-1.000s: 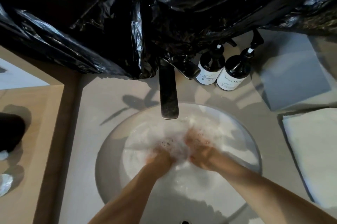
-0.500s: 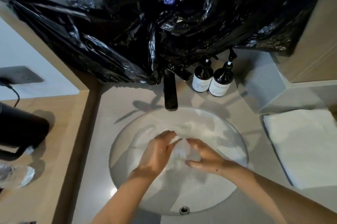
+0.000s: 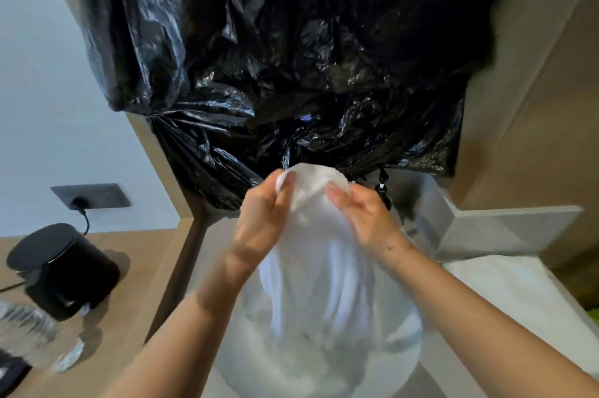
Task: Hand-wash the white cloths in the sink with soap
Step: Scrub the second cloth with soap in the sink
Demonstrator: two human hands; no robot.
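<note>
White cloth (image 3: pixel 319 251) hangs between both hands, left hand (image 3: pixel 259 222) and right hand (image 3: pixel 364 216) pinching its top.

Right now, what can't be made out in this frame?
- Faucet and most of the sink: head view, hidden behind the lifted white cloth.
- Soap bottles: only the pump tops show past the right hand.
- Clear object at the left edge: blurred and cut off.
</note>
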